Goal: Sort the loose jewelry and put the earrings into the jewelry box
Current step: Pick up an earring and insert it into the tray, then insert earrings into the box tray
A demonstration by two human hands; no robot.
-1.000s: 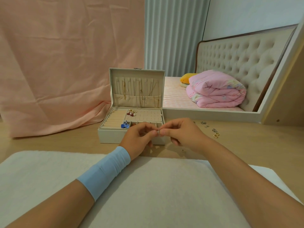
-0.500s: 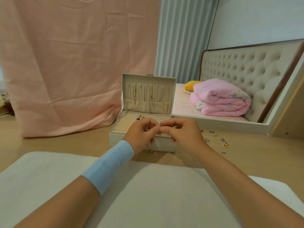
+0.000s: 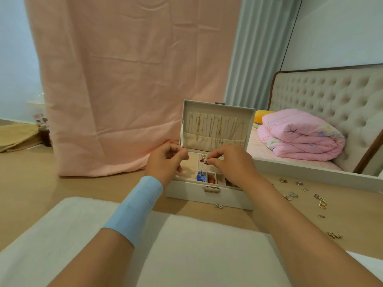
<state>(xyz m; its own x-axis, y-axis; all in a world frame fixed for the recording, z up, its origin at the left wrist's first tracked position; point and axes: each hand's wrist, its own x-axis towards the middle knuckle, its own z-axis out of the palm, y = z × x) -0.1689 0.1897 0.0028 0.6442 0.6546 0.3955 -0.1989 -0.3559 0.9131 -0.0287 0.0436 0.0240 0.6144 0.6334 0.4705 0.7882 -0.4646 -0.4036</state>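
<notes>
A white mat [image 3: 196, 245] is lying in front of the jewelry box [image 3: 186, 192], and loose jewelry [image 3: 322, 204] is sitting to the box's right. Over the box's open tray, the right hand [image 3: 232, 166] is pinching a small earring [image 3: 205, 161]. The left hand [image 3: 165, 162] is curling beside it; whether it is gripping anything I cannot tell.
</notes>
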